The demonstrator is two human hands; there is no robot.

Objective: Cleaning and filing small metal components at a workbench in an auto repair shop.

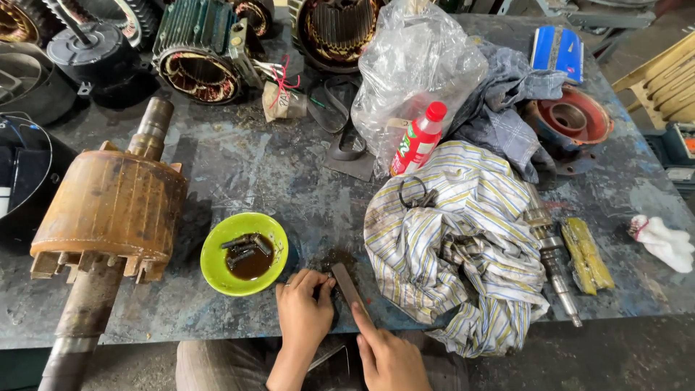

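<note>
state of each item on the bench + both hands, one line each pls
left hand: grip closed on a small dark part, pressed to the bench
right hand: grip shut on flat metal file, tip on the bench
green bowl: upright, holds dark oil and small metal parts
red bottle: capped, leaning on plastic bag
rusty rotor: lying on its side
striped cloth: crumpled, soiled

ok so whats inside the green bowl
The green bowl holds a pool of dark brown liquid with a few small dark metal pieces lying in it. Whatever sits below the liquid's surface is hidden.
</note>
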